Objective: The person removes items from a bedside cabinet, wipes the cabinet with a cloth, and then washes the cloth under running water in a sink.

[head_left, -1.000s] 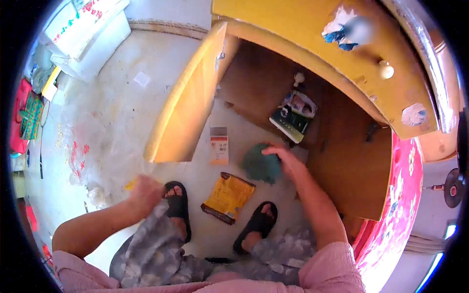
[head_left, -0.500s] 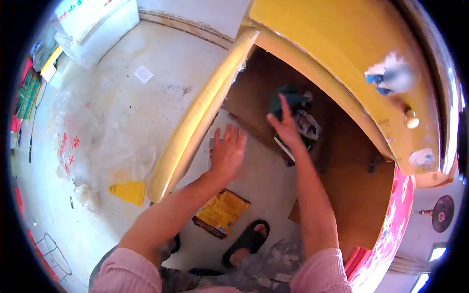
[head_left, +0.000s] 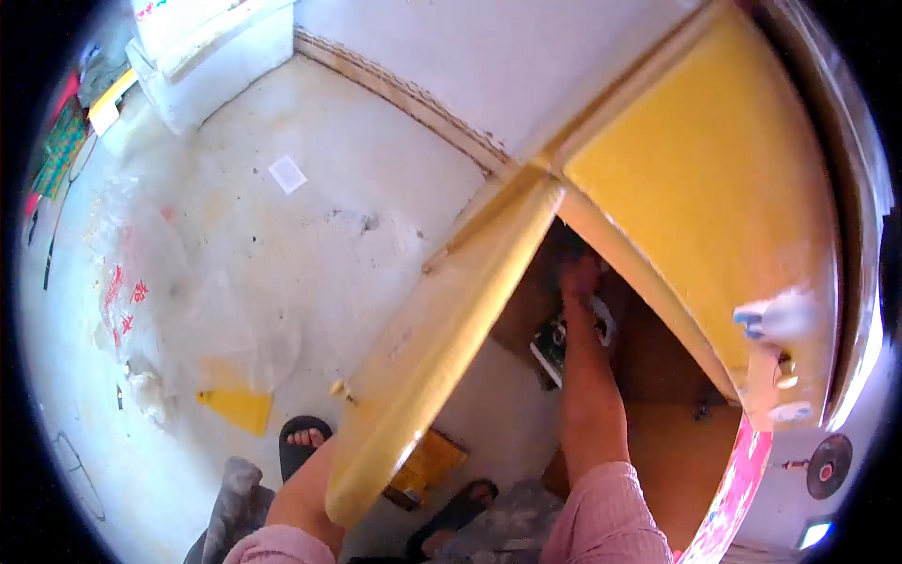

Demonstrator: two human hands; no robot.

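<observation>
"How are the hands?"
"The right hand [head_left: 580, 275] is in shadow; I can't tell its spread or hold. The left hand's hidden behind the cabinet door [head_left: 451, 348]."
"The green-and-white packet [head_left: 548, 346]?"
"Just below the right hand, long axis apparently slanting up rightward under the forearm [head_left: 594, 414]."

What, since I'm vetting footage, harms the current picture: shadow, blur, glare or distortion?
Head view: distortion bows the cabinet, with black corners; head view: shadow inside it leaves the right hand dim and blurred; head view: brightness partly washes out the white box.
</observation>
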